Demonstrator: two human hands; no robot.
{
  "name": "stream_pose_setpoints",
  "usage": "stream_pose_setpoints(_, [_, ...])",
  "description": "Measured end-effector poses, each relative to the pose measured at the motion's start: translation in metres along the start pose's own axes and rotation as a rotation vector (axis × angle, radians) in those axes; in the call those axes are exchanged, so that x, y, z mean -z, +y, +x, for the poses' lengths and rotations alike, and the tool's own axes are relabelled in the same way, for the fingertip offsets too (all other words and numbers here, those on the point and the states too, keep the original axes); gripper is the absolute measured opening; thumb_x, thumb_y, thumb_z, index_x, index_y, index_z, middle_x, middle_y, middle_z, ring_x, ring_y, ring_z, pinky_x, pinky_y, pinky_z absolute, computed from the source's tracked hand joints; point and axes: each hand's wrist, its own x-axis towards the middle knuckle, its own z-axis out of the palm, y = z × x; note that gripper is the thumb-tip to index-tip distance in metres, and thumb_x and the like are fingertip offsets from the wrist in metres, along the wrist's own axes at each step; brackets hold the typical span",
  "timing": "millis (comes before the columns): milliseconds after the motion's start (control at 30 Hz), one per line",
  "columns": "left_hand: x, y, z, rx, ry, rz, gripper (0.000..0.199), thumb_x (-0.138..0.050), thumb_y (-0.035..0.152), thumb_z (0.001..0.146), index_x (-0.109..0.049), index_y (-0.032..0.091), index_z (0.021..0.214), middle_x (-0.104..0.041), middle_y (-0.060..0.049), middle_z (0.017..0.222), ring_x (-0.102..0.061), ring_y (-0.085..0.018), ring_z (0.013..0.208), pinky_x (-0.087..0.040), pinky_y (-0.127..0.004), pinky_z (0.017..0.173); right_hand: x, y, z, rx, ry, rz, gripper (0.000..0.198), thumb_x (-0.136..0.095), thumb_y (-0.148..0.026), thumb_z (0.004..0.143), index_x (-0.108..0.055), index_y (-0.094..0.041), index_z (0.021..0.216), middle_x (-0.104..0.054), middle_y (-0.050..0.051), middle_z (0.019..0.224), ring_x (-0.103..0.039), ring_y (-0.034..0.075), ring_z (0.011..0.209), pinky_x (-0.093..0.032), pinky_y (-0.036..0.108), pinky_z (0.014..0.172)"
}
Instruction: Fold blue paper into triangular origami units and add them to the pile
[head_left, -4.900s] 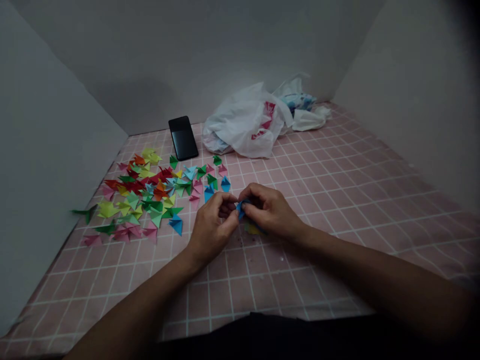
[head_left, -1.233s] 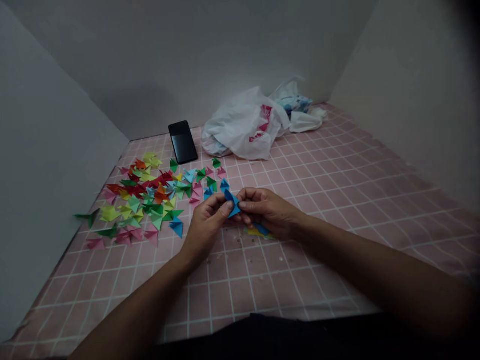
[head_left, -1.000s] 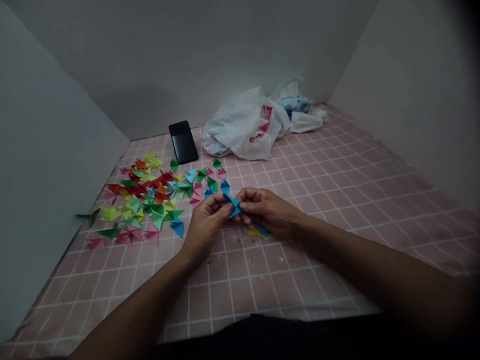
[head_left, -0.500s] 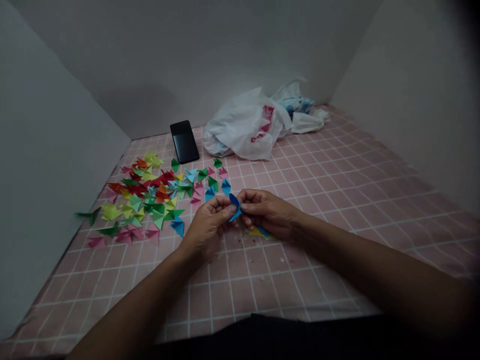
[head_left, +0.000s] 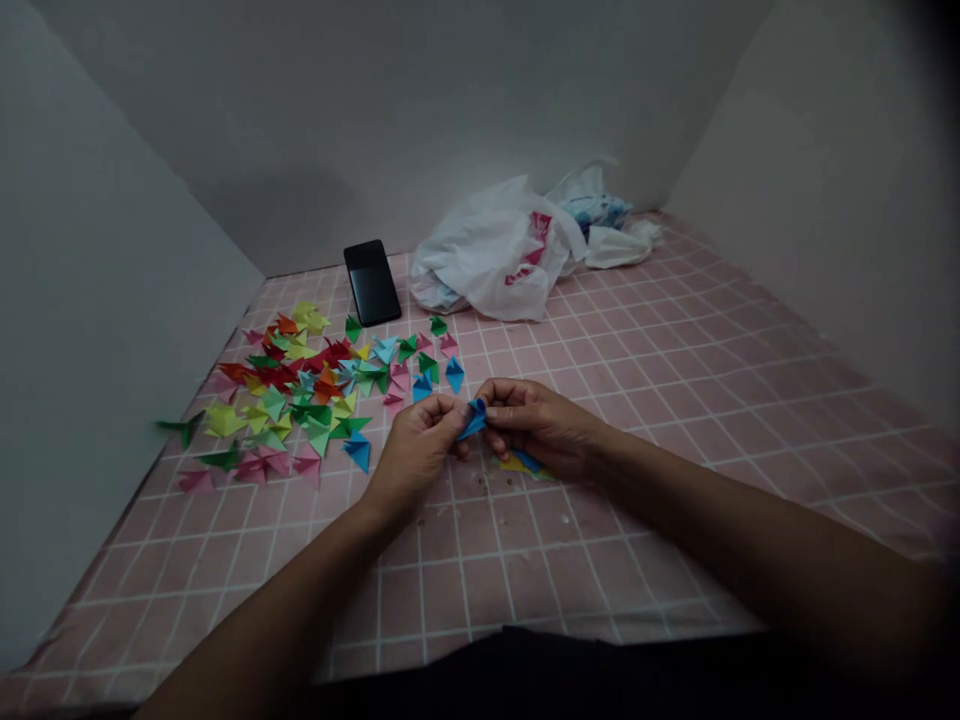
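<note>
Between my two hands is a small piece of blue paper (head_left: 473, 421), bent over at its top and pinched from both sides. My left hand (head_left: 420, 446) grips its left side between thumb and fingers. On the other side, my right hand (head_left: 541, 425) pinches it with thumb and forefinger. Partly covered by my right hand, a few sheets of yellow and blue paper (head_left: 517, 464) lie on the cloth. Several folded paper birds in many colours spread out to the left, a blue paper bird (head_left: 358, 452) among the nearest to my left wrist.
A black phone (head_left: 373, 283) lies behind the folded pieces. Farther back is a crumpled white plastic bag (head_left: 491, 250) with red print, beside a blue and white package (head_left: 598, 211). Pink checked cloth (head_left: 712, 370) covers the surface, with pale walls around it.
The blue paper, curved upright before, now looks folded down and lower between my fingertips. Both hands stay nearly in place, and the view has shifted slightly.
</note>
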Motion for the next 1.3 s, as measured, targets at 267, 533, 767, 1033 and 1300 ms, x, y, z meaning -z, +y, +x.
stream_pose_setpoints(267, [0.002,-0.003,0.001,-0.151,0.014,0.032,0.015,-0.073,0.03,0.08,-0.067,0.019,0.089,-0.068,0.0,0.079,-0.063,-0.014,0.071,-0.051,-0.025,0.067,0.002,0.001,0.001,-0.057,-0.022,0.028,0.02,-0.078,-0.024,0.077,-0.062,-0.016,0.084,-0.061,-0.003,0.063,-0.057,0.008,0.052,-0.048,0.019,0.05])
stream_pose_setpoints(533, [0.007,0.002,-0.001,-0.514,0.104,0.484,0.004,-0.072,0.023,0.082,-0.077,0.023,0.083,-0.072,-0.003,0.083,-0.063,-0.017,0.075,-0.05,-0.028,0.071,0.004,0.001,0.001,-0.085,-0.052,0.042,0.019,-0.078,-0.023,0.074,-0.063,-0.016,0.084,-0.061,-0.003,0.063,-0.056,0.008,0.05,-0.049,0.019,0.047])
stream_pose_setpoints(767, [0.002,0.003,0.0,-0.348,0.112,0.343,0.007,-0.066,0.022,0.079,-0.073,0.019,0.079,-0.07,-0.003,0.079,-0.062,-0.016,0.071,-0.048,-0.026,0.066,0.0,0.001,0.0,-0.07,-0.043,0.014,0.024,-0.081,-0.026,0.074,-0.061,-0.017,0.083,-0.061,-0.005,0.06,-0.056,0.008,0.05,-0.049,0.019,0.05])
stream_pose_setpoints(1033, [0.0,0.004,0.003,-0.101,0.103,0.063,0.011,-0.072,0.025,0.07,-0.066,0.017,0.075,-0.064,0.002,0.07,-0.057,-0.011,0.062,-0.046,-0.022,0.059,-0.004,-0.003,-0.003,0.05,0.04,-0.308,0.021,-0.071,-0.034,0.083,-0.058,-0.019,0.089,-0.06,-0.004,0.06,-0.056,0.011,0.053,-0.044,0.022,0.053])
stream_pose_setpoints(1300, [0.003,-0.002,0.002,-0.111,0.048,0.324,0.009,-0.07,0.024,0.075,-0.067,0.016,0.076,-0.065,0.001,0.069,-0.057,-0.012,0.06,-0.042,-0.023,0.056,-0.017,-0.013,-0.009,0.389,0.159,-0.829,0.008,-0.064,-0.023,0.083,-0.06,-0.019,0.088,-0.057,-0.001,0.08,-0.051,0.013,0.071,-0.04,0.027,0.065])
